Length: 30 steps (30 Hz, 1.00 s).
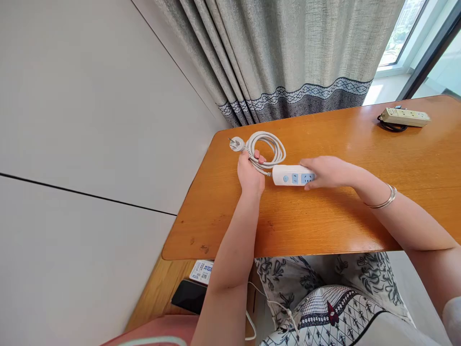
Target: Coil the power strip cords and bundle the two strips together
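Note:
A white power strip (288,176) with pale blue sockets lies on the wooden table (324,221), its sockets facing up. My right hand (327,172) is closed round its right end, thumb and fingers on opposite long sides. The strip's white cord (277,144) is coiled in several loops just left of it. My left hand (251,174) grips the near left part of this coil, with fingertips showing inside the loops. Above that hand the round white plug (236,143) sticks out to the left, its metal prongs bare.
At the table's far right lies a beige power strip (405,117) with a black cord (392,127). Grey curtains (298,53) hang behind the table, and a white wall panel (90,105) stands to the left. Below the table's left edge are a dark phone (189,296) and a white box (201,271).

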### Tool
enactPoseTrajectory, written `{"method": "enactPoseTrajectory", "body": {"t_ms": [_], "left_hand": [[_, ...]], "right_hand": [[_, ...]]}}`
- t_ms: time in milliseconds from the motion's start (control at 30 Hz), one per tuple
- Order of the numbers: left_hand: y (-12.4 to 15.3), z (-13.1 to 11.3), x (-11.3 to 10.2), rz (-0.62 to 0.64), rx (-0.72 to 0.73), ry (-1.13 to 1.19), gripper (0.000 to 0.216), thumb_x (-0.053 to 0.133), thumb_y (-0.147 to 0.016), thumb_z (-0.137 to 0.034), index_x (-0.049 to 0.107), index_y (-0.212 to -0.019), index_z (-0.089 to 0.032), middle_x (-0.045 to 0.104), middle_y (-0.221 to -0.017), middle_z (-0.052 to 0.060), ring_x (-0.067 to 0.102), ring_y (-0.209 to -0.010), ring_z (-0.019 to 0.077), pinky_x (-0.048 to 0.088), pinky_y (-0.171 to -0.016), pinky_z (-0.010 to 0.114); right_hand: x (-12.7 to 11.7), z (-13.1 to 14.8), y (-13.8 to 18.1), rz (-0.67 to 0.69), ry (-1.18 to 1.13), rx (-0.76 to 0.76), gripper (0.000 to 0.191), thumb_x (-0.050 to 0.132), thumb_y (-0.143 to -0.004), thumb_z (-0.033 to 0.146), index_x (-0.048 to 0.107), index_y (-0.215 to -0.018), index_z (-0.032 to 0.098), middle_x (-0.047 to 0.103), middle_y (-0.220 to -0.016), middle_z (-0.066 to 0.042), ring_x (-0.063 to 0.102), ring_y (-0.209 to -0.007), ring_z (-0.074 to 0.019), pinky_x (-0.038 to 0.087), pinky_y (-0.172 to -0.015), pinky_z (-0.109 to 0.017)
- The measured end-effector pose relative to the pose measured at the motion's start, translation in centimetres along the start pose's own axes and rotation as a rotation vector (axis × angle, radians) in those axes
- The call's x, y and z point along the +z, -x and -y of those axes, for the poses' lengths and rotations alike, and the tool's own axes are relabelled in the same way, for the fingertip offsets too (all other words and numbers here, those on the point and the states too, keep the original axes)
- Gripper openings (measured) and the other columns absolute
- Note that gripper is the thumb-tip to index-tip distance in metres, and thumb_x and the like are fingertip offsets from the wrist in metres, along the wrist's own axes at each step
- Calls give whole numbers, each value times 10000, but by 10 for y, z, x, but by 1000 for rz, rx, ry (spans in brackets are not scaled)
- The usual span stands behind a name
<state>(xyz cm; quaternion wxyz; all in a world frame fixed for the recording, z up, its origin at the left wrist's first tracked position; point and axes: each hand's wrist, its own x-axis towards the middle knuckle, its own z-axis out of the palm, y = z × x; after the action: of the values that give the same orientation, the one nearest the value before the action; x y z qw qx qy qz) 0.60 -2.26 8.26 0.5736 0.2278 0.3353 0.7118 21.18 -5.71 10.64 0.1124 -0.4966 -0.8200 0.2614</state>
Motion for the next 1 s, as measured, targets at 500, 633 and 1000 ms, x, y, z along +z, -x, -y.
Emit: {"method": "enactPoseTrajectory", "body": {"t_ms": [500, 633, 1000], "left_hand": [[10, 17, -2, 294, -417, -97, 356, 358, -964, -294, 478, -642, -204, 453, -540, -6, 496, -485, 144, 447, -517, 248], [7, 21, -4, 227, -442, -126, 314, 413, -935, -299, 548, -672, -194, 489, -529, -12, 512, -475, 143, 494, -571, 260], [3, 22, -2, 226, -308, -137, 248, 492, -951, -333, 678, -986, -173, 757, -990, 89, 711, -1030, 204, 550, -930, 331]], "right_hand": [[-3, -19, -15, -299, -1228, -59, 395, 815, -746, 481, 641, -981, 216, 712, -1001, -21, 655, -965, -169, 553, -803, -292], [2, -27, -18, -36, -1305, 17, 332, 815, -771, 415, 654, -945, 183, 744, -945, -54, 693, -901, -177, 587, -779, -305], [20, -19, -32, -289, -1441, 181, 120, 633, -921, 266, 648, -917, 147, 738, -785, -74, 663, -654, -148, 604, -643, -297]]}}
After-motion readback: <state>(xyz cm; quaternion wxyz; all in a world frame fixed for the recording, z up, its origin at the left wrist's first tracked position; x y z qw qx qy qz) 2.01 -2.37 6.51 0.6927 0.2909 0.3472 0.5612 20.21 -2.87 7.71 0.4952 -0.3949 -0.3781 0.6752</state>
